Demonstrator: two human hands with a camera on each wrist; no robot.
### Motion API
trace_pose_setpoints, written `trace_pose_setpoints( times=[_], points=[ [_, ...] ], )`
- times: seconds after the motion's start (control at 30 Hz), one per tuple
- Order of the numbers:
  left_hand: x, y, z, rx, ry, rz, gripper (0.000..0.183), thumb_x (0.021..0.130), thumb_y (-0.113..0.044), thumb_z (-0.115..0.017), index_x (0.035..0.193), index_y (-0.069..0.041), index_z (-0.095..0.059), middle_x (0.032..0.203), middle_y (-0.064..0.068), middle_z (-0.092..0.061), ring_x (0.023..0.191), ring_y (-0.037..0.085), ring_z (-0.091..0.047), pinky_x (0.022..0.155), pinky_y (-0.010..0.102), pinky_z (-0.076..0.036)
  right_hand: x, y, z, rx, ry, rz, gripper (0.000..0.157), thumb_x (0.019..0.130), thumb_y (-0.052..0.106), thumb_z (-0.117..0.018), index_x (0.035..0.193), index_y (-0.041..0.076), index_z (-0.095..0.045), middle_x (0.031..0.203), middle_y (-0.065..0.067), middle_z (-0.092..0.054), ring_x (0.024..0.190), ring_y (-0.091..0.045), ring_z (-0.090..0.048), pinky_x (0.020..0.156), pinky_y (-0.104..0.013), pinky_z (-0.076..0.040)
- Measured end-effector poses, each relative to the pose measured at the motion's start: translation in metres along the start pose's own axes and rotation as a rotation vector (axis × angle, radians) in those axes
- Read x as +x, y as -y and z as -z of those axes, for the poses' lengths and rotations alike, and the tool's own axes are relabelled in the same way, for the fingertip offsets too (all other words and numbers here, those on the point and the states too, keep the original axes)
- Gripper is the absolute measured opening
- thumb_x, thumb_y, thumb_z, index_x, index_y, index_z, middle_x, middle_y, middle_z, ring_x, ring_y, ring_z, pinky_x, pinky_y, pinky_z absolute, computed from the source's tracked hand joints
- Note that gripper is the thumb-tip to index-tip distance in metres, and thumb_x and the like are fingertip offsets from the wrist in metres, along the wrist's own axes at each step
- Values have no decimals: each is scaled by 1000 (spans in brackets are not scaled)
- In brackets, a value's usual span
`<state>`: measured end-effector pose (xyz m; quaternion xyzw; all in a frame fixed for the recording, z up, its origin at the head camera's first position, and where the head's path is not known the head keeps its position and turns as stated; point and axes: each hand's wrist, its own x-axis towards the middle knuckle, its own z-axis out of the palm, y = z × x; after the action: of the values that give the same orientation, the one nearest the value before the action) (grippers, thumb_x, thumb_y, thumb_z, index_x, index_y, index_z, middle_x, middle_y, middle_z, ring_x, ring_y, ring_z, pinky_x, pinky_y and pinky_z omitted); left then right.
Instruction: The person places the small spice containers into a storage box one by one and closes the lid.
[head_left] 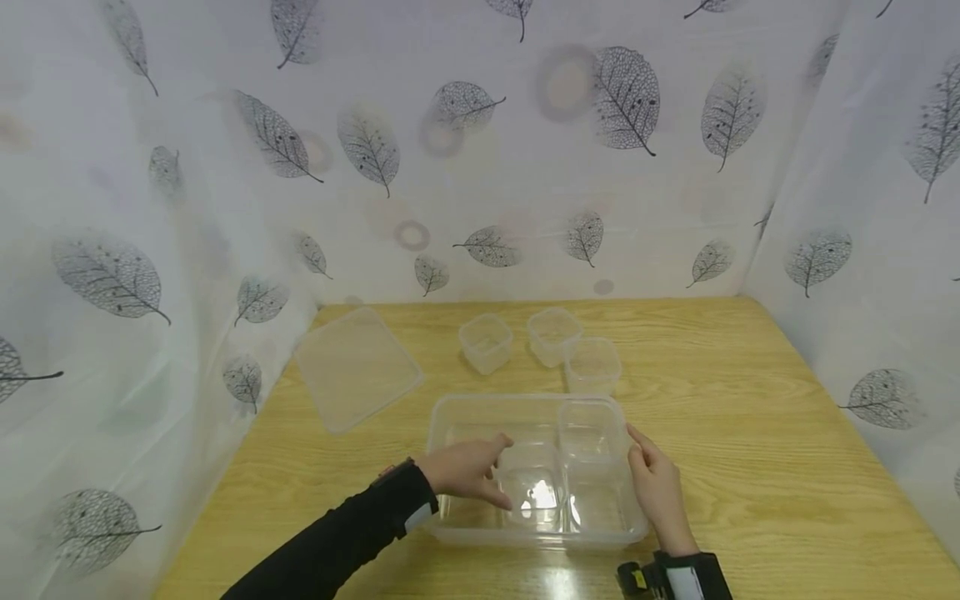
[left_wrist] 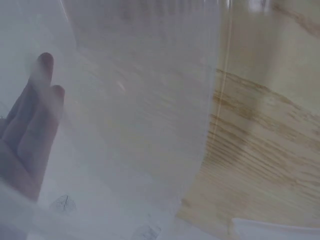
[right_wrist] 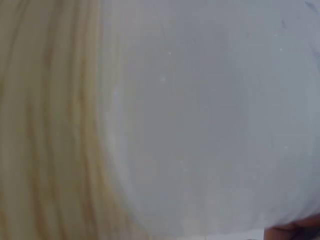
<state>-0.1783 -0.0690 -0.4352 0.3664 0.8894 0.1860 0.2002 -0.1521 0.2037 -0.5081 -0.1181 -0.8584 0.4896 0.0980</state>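
A large clear plastic box (head_left: pixel 495 537) stands on the table, with small clear tubs inside it, one at the back right (head_left: pixel 588 429) and one at the front right (head_left: pixel 600 504). Another small tub (head_left: pixel 528 479) sits beside them, nearer the middle. My left hand (head_left: pixel 465 468) hangs over the box's left half, thumb and fingers spread and nothing between them; in the left wrist view its fingers (left_wrist: pixel 37 125) appear through cloudy plastic. At the right rim, my right hand (head_left: pixel 660 487) holds the box's side. Only a bit of its fingers (right_wrist: pixel 295 227) shows past the wall (right_wrist: pixel 200 125) in the right wrist view.
Behind the box stand three small clear tubs, one to the left (head_left: pixel 486 343), one further right (head_left: pixel 553 337) and one close to the rim (head_left: pixel 594 367). A flat clear lid (head_left: pixel 360 367) lies at the back left. Leaf-patterned curtain (head_left: pixel 480 192) encloses the wooden table (head_left: pixel 750 433).
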Motion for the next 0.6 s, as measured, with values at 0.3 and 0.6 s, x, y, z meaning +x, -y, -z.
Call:
trace_pose_setpoints(
  times=[0.3,0.6],
  points=[
    [-1,2,-5,-9,5,-14,81,57,-53,-56,118,-8,-26,87,3,-52,68,4,-49,56,18,-39,16,-41,-21,-112,-88,-19,34,82,42,-23,110,36,-40,58,-5,-36,43,-15,-33,37,-25,-31],
    [-3,0,-7,-1,5,-47,83,56,-56,-54,117,-7,-27,84,2,-52,67,3,-49,56,17,-38,18,-44,-21,-104,-82,-26,34,81,44,-22,110,37,-40,62,-4,-41,46,-15,-35,38,-26,-32]
  ],
)
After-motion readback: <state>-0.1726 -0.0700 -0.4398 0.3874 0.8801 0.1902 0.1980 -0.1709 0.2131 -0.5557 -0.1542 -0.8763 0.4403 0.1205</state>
